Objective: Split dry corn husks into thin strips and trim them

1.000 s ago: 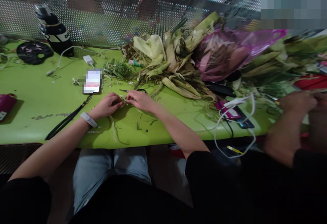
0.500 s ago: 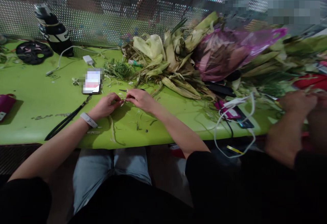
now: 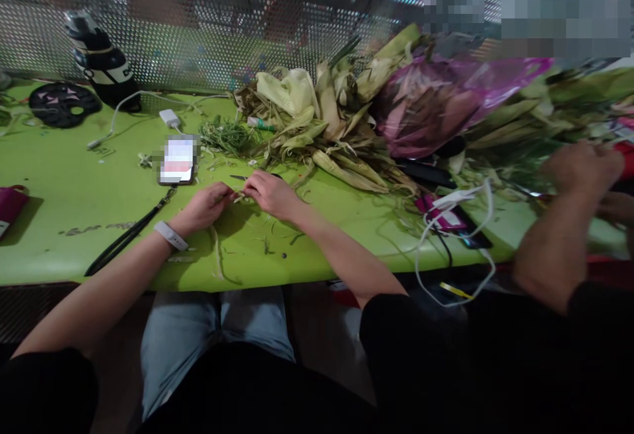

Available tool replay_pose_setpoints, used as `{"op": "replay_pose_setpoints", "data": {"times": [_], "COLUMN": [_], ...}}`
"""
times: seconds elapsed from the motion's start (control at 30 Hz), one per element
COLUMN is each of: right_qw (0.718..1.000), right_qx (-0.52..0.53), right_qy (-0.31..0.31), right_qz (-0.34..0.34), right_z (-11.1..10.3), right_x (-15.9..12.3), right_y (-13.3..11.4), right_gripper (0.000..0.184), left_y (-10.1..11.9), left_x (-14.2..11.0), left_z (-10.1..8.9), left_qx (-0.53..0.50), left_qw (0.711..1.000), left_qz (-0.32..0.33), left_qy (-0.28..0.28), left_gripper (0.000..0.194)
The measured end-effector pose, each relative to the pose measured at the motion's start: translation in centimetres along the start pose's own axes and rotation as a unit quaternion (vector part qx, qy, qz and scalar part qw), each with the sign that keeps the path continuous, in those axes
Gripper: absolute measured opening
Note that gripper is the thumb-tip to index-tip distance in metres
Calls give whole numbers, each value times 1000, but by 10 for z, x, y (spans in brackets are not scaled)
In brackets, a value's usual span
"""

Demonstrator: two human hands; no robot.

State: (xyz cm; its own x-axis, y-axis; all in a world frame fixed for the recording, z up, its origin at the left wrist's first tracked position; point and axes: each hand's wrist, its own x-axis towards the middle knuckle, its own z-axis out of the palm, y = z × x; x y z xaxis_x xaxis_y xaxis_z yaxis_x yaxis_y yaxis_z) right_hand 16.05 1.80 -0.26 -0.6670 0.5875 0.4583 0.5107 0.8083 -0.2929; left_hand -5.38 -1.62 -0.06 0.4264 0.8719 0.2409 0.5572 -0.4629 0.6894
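My left hand (image 3: 204, 206) and my right hand (image 3: 270, 194) meet fingertip to fingertip over the green table (image 3: 74, 183). Both pinch a thin pale strip of leaf (image 3: 239, 195) held between them. A white band sits on my left wrist. A long strip (image 3: 218, 259) trails down from my hands toward the table's front edge. Small scissors (image 3: 255, 176) lie just behind my right hand. A heap of dry corn husks (image 3: 321, 130) lies beyond it.
A phone (image 3: 178, 160) with a black strap lies left of my hands. A charger and cable, a black disc (image 3: 64, 102) and a black bottle (image 3: 102, 61) stand at the back left. A pink bag (image 3: 436, 107) and more phones with cables lie right. Another person's hand (image 3: 582, 170) works there.
My hands have stayed together on the strip with only slight finger movement. The other person's hand at the right has risen and moved further back.
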Motion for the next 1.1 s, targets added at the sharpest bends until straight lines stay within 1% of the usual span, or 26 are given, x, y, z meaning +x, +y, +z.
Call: {"op": "replay_pose_setpoints", "data": {"times": [0.3, 0.53, 0.67, 0.7, 0.77, 0.83, 0.9, 0.97, 1.1], "right_qw": [998, 996, 995, 995, 995, 996, 996, 996, 994], "right_qx": [9, 6, 25, 33, 49, 58, 62, 65, 86], "right_qy": [-13, -17, -19, -16, -14, -14, -10, -3, 14], "right_qz": [61, 86, 95, 93, 83, 73, 67, 65, 58], "right_z": [-3, -5, -7, -7, -7, -5, -2, 1, 4], "right_x": [0, 1, 1, 1, 0, 0, -1, -1, -1], "right_y": [-4, -7, -6, -6, -7, -7, -7, -6, -6], "right_gripper": [14, 13, 13, 14, 16, 18, 19, 21, 24], "left_y": [5, 3, 2, 2, 3, 6, 10, 14, 18], "left_x": [-1, -2, -2, -2, -3, -4, -4, -4, -4], "left_z": [-4, -5, -6, -6, -5, -5, -5, -5, -7], "left_qx": [-1, 2, 2, -9, -65, -152, -226, -261, -289], "left_qw": [999, 1000, 1000, 999, 996, 984, 966, 956, 946], "left_qz": [-35, -23, -22, -29, -56, -95, -127, -136, -144], "left_qy": [1, 4, 9, 9, 9, 4, -4, -14, -23], "left_gripper": [21, 22, 21, 20, 18, 17, 20, 23, 19]}}
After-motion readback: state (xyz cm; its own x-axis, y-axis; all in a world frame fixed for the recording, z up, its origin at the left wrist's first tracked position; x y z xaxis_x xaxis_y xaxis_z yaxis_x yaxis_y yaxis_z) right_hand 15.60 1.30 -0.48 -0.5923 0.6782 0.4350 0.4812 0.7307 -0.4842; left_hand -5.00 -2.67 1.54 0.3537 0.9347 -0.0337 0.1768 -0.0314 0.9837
